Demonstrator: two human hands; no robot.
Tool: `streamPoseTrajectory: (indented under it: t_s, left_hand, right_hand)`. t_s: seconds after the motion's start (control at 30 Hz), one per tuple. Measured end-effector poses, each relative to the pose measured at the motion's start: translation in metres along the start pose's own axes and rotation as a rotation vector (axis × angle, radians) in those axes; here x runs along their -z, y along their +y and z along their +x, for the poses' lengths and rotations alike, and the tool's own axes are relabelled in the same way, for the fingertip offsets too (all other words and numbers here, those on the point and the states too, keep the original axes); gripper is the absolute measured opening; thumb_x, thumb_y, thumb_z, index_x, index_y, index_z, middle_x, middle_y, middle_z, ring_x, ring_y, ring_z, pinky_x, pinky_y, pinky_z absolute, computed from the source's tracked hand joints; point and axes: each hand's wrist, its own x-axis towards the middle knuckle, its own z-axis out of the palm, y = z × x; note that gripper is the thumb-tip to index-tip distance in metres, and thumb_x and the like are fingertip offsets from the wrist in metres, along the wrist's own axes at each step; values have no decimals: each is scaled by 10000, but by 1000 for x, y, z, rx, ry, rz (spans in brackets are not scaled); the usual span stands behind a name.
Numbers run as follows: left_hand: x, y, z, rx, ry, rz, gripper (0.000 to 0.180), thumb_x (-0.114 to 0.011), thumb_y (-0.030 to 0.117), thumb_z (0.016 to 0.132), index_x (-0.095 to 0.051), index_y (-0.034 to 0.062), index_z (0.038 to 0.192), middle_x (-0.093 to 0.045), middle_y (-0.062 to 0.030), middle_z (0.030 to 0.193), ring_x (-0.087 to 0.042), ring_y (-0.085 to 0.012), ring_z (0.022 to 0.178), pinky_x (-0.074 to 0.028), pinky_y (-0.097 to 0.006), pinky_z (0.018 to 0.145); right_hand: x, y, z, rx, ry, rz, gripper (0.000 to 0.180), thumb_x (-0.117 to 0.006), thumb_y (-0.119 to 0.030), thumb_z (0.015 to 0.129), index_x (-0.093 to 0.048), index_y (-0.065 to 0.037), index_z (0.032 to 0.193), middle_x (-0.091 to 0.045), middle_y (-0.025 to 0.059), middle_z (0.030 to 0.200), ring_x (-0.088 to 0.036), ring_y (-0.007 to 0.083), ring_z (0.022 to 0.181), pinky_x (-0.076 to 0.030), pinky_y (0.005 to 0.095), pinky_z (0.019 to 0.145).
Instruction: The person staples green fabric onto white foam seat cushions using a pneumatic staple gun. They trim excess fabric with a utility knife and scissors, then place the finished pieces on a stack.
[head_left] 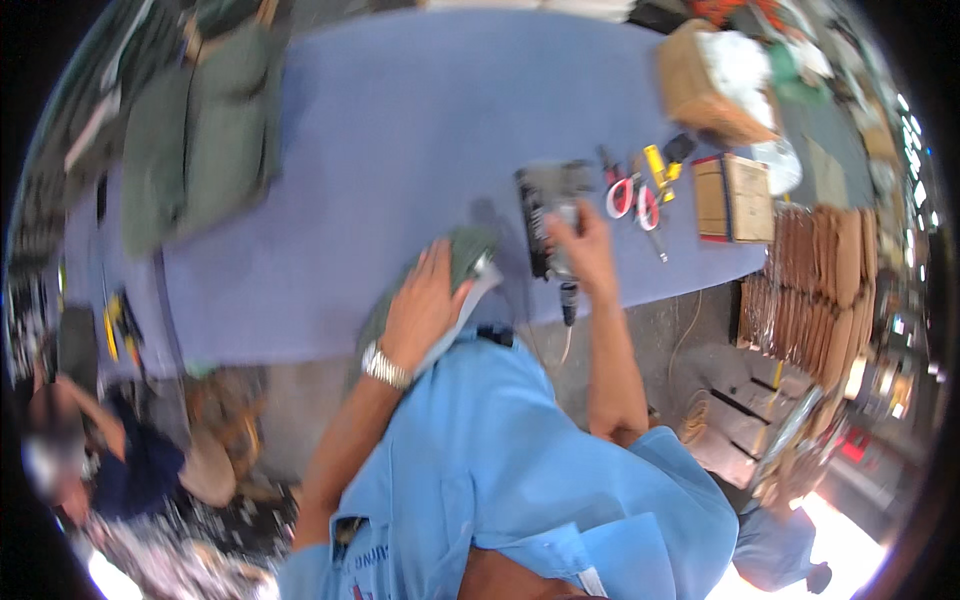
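My left hand lies with its fingers stretched out on a piece of dark green fabric at the table's near edge. A pale grey-white layer shows along the fabric's side, by my thumb. To the right, my right hand is closed round a corded black-and-silver hand tool; blur hides its exact kind. The tool is at a black, flat-edged item on the table, and I cannot tell whether the two are joined. A cord hangs from the tool's near end.
Red-handled scissors and a yellow cutter lie right of the tool. Beyond stand a cardboard box and an open carton. Folded green cushions rest at the table's left. Another person sits at lower left.
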Motion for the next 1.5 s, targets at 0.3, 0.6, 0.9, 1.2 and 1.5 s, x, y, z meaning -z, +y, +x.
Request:
streamPoseTrajectory:
  t_s: [0.3, 0.6, 0.9, 1.2, 1.5]
  left_hand:
    - [-26, -14, -1, -49, 101, 71, 719, -630, 340, 1009, -337, -68, 1523, -467, -296, 1520, -460, -438, 1421, -462, -474, 1119]
    - [-18, -10, -2, -23, 71, 69, 744, -673, 252, 969, -317, -60, 1543, -453, -265, 1545, -451, -424, 1432, -457, -459, 1133]
    - [-10, -2, 1, 15, 34, 28, 773, -712, 170, 919, -319, -54, 1545, -448, -252, 1553, -445, -417, 1440, -439, -478, 1150]
    - [-9, 0, 2, 60, 46, 33, 779, -707, 121, 891, -321, -39, 1549, -448, -245, 1556, -439, -408, 1446, -427, -485, 1159]
    - [-10, -4, 5, 24, 32, 39, 755, -687, 149, 910, -328, -51, 1544, -445, -262, 1558, -434, -399, 1456, -419, -494, 1168]
  right_hand:
    - [-15, -34, -79, 349, -118, -76, 604, -807, -35, 816, -600, 10, 1382, -689, 113, 1250, -654, 183, 1134, -507, 327, 989]
    - [-44, -4, -90, 249, -253, -12, 589, -774, 32, 810, -592, 28, 1370, -702, 114, 1215, -657, 155, 1112, -521, 316, 987]
    - [-45, -22, -85, 198, -290, -192, 578, -749, -25, 797, -604, -49, 1356, -720, 115, 1174, -698, 188, 1089, -528, 314, 946]
    - [-57, -17, -82, 203, -266, -190, 575, -746, -40, 788, -595, -65, 1342, -726, 129, 1171, -729, 233, 1080, -548, 328, 921]
    - [-48, -14, -85, 324, -313, -151, 557, -718, 0, 827, -592, 20, 1370, -698, 132, 1165, -677, 174, 1065, -525, 307, 941]
